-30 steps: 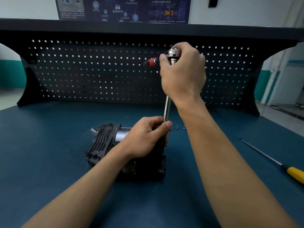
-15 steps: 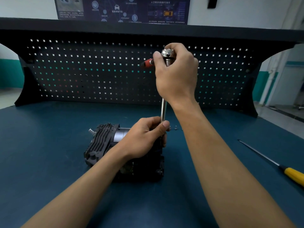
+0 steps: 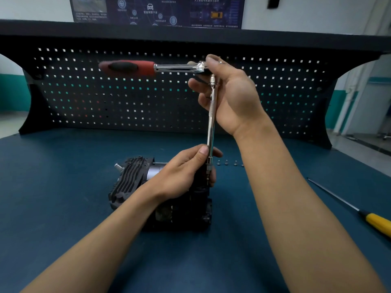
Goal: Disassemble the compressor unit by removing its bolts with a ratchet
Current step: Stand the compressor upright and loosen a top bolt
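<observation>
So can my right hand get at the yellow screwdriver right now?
Probably, once it lets go: the right hand grips the ratchet head, but the screwdriver lies uncovered on the table on that side.

Bolts (image 3: 226, 163) and screwdriver (image 3: 377, 223) lie right of compressor (image 3: 129, 179).

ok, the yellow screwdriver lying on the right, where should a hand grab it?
Grip the yellow handle from above, fingers across it. It is the thick end, lying flat on the table at the near right; the thin shaft slants away to the left and offers little hold.
</observation>
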